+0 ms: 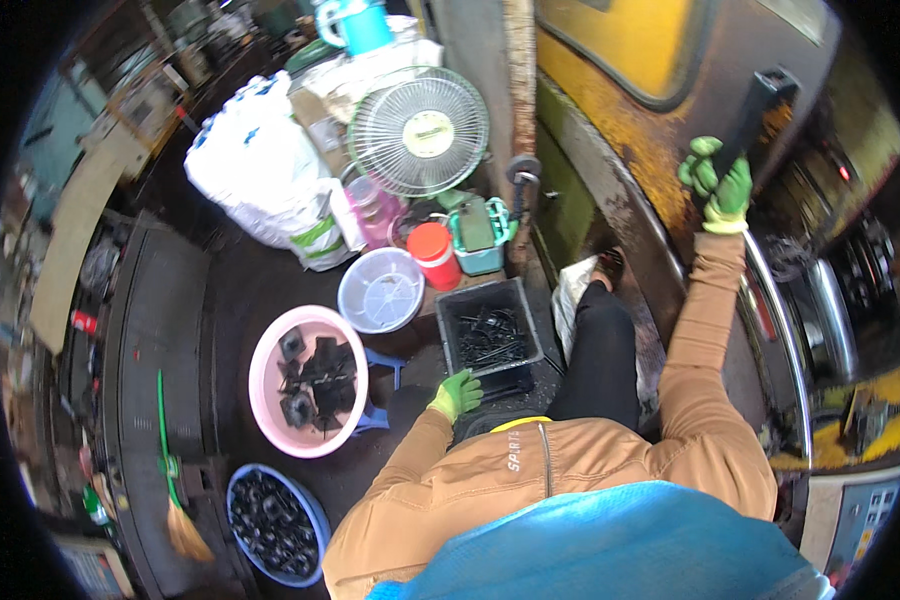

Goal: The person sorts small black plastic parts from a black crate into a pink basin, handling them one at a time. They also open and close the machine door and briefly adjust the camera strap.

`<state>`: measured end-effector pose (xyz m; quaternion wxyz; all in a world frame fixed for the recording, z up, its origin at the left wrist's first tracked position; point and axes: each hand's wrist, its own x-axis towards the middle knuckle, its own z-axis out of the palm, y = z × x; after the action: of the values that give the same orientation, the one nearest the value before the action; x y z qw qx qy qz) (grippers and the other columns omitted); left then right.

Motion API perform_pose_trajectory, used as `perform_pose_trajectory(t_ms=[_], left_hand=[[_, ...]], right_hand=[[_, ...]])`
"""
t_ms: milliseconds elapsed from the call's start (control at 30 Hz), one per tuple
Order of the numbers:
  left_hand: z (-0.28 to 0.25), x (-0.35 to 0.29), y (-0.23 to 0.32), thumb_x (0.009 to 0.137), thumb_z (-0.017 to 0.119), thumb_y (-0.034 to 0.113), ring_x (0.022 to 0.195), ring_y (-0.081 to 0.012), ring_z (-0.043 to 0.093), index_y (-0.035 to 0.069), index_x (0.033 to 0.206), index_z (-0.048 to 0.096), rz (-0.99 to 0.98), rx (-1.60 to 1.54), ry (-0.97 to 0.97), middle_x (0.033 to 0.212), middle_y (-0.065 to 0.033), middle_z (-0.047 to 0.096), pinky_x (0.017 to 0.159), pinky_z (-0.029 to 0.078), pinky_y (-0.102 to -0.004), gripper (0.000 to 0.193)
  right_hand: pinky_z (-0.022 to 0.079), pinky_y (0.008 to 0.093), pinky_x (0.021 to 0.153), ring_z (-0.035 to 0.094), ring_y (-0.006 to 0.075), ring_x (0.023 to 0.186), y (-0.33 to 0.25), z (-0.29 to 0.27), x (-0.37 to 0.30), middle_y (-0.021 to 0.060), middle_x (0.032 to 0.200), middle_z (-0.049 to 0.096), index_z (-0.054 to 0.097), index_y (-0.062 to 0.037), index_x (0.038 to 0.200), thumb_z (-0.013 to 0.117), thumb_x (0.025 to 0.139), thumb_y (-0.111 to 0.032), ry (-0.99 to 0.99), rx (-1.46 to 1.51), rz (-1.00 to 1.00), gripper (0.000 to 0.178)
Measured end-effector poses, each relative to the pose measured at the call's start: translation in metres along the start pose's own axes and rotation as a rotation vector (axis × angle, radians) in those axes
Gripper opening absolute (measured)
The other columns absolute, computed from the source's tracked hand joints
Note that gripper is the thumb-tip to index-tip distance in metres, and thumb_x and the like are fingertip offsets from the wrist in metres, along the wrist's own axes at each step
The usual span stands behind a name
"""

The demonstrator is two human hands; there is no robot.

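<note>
My right hand (722,188), in a green glove, is stretched far forward and wraps round a black door handle (755,118) on the yellow, worn machine door (625,45). Low in front of my body, my left hand (457,395), gloved in green too, rests by the near left corner of a grey bin (448,340). Its fingers look loosely spread, and I see nothing held in them. Thin black parts (495,338) lie heaped inside this bin.
Left stand a pink basin (260,395) of black parts on a blue stool (375,418), a blue basin (320,520) of black pieces and a broom (175,500). Ahead are a clear basin (380,290), red jug (433,255), fan (420,130) and white sacks (255,160). A curved metal rail (785,340) runs right.
</note>
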<state>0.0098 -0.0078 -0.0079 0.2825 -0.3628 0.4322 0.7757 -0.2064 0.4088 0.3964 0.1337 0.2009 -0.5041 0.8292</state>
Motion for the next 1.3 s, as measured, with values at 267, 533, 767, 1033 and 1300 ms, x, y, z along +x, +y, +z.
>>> perform_pose_trajectory(t_ms=[267,533,767,1033,1300], left_hand=[[0.001,0.005,0.001,0.088,0.053,0.035,0.069,-0.0257,0.06,0.01,0.095,0.055,0.015,-0.017,-0.01,0.094,-0.0088,0.061,0.05,0.047,-0.036,0.026],[-0.009,0.013,0.002,0.089,0.049,0.036,0.062,-0.0245,0.058,0.011,0.091,0.057,-0.041,-0.119,-0.234,0.081,-0.006,0.06,0.05,0.046,-0.0356,0.026],[0.001,0.004,0.003,0.09,0.048,0.035,0.064,-0.0233,0.057,0.013,0.089,0.056,-0.025,-0.073,-0.063,0.081,-0.0044,0.059,0.049,0.045,-0.0349,0.024],[0.0,0.006,0.003,0.09,0.05,0.035,0.068,-0.0238,0.058,0.016,0.088,0.055,-0.037,-0.051,-0.069,0.088,-0.0047,0.06,0.053,0.047,-0.0361,0.02],[-0.008,0.016,0.001,0.089,0.051,0.037,0.073,-0.0259,0.059,0.016,0.092,0.055,-0.034,-0.048,-0.077,0.096,-0.0062,0.061,0.055,0.048,-0.0388,0.021]], right_hand=[[0.045,0.0321,0.049,0.034,0.0113,0.037,-0.001,-0.008,0.001,-0.0023,0.044,0.037,0.062,0.0047,0.089,0.026,0.096,-0.04,-0.047,-0.037,-0.014,0.058],[0.041,0.0304,0.05,0.032,0.0123,0.036,-0.003,-0.009,0.003,-0.0026,0.044,0.035,0.059,0.0034,0.09,0.022,0.098,-0.048,-0.162,0.0,0.014,0.064],[0.042,0.0323,0.051,0.032,0.0128,0.036,-0.003,-0.01,0.003,-0.0023,0.043,0.034,0.06,0.0046,0.092,0.027,0.097,-0.033,-0.175,-0.032,-0.038,0.05],[0.043,0.0318,0.052,0.034,0.0124,0.037,-0.002,-0.013,0.004,-0.0025,0.044,0.035,0.061,0.0028,0.094,0.026,0.097,-0.037,-0.194,-0.06,-0.034,0.053],[0.043,0.0313,0.053,0.033,0.0125,0.037,-0.002,-0.009,0.002,-0.0024,0.044,0.034,0.061,0.0026,0.091,0.023,0.098,-0.04,-0.119,-0.023,-0.005,0.058]])
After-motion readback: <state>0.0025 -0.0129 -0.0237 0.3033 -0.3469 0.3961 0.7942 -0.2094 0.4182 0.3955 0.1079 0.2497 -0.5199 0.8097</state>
